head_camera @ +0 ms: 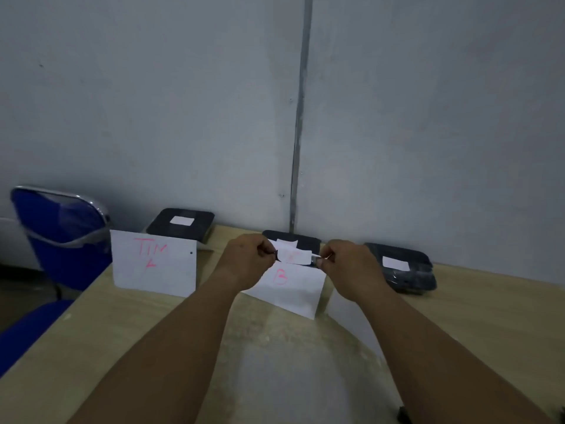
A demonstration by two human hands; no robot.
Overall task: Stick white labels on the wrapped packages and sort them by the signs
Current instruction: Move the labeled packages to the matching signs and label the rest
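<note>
Between my two raised hands stretches a small white label (pixel 296 256), held in the air over the table. My left hand (pixel 249 258) pinches its left end and my right hand (pixel 348 264) pinches its right end. Behind them stand two white paper signs with pink writing, one at the left (pixel 154 264) and one in the middle (pixel 290 289). Three black wrapped packages lie along the wall, each with a white label on top: one at back left (pixel 180 226), one in the middle (pixel 305 240) partly hidden by my hands, and one at the right (pixel 403 267).
The wooden table (pixel 122 325) runs up to a grey wall. A blue chair (pixel 61 234) stands off the table's left edge. A small dark object (pixel 403 413) shows at the bottom right edge.
</note>
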